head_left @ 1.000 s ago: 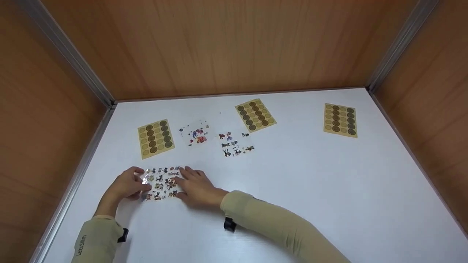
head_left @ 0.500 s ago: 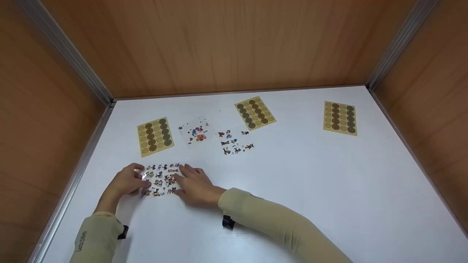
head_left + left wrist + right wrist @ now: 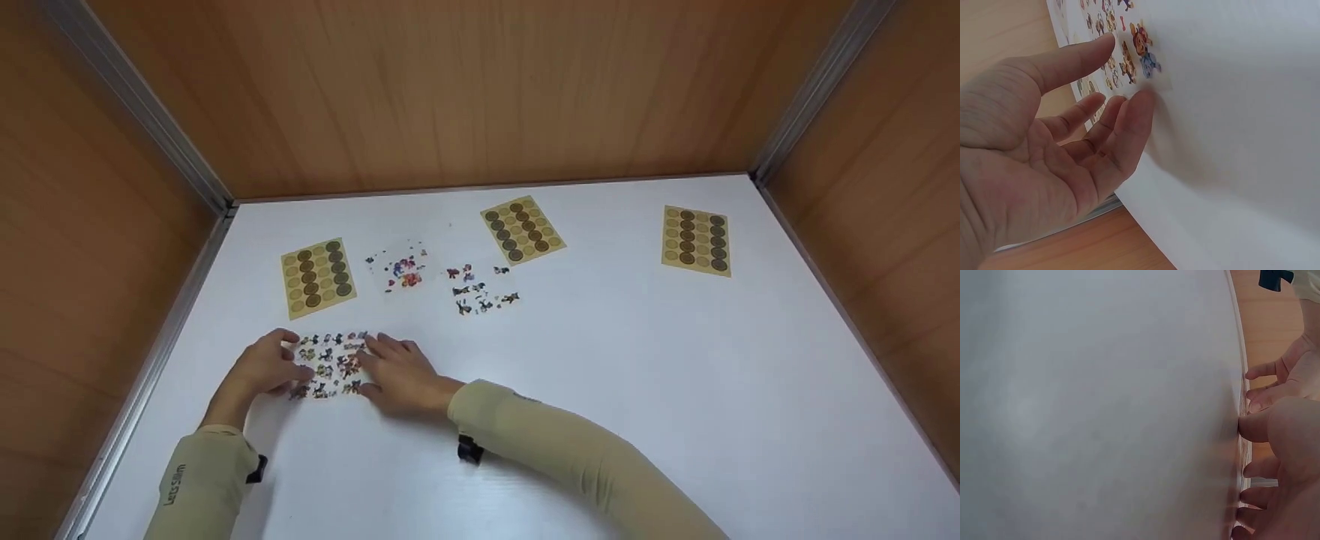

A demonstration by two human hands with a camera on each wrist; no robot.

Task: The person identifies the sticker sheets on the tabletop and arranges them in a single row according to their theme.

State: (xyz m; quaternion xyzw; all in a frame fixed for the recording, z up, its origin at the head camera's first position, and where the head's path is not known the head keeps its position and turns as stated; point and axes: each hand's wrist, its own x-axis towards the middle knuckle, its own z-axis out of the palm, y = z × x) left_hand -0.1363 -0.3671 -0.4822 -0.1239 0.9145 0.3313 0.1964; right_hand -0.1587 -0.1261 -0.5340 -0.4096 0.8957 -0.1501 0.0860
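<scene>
Head view: sheet flat on the table, near left, looks about settled, though left hand, loosely bent, and right hand, spread, linger ungripping at its edges; five other sheets lie farther off.

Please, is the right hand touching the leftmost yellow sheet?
Apart. The head view shows a strip of white table between the right hand and the leftmost yellow sheet.
</scene>
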